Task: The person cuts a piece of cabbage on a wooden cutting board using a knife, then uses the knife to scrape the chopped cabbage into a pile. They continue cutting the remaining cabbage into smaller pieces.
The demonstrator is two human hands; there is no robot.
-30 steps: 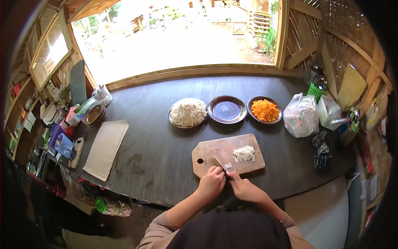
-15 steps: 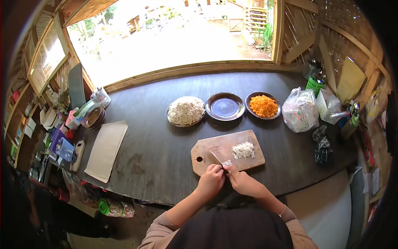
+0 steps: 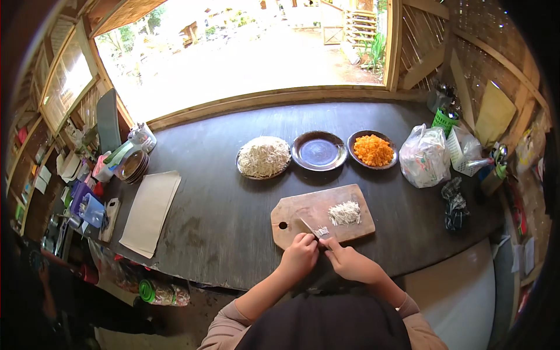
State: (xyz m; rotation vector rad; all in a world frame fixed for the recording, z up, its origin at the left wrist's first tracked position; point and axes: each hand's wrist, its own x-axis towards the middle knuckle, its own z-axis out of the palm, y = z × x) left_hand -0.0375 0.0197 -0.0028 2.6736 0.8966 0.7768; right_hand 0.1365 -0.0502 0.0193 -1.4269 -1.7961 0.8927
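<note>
1. Left hand (image 3: 300, 256) and right hand (image 3: 353, 263): fingers curled in, meeting at the near end of a knife (image 3: 310, 227); which grips it, I cannot tell.
2. Cutting board (image 3: 309, 205): white shreds (image 3: 345, 213) towards its right.
3. Beyond: blue plate (image 3: 319, 152) between white heap (image 3: 263, 156) and orange heap (image 3: 373, 150).

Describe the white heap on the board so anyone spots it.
On the dark table lies a wooden cutting board. The white heap sits toward its right end, larger than the scraps by the knife, smaller than the plated white mound.
</note>
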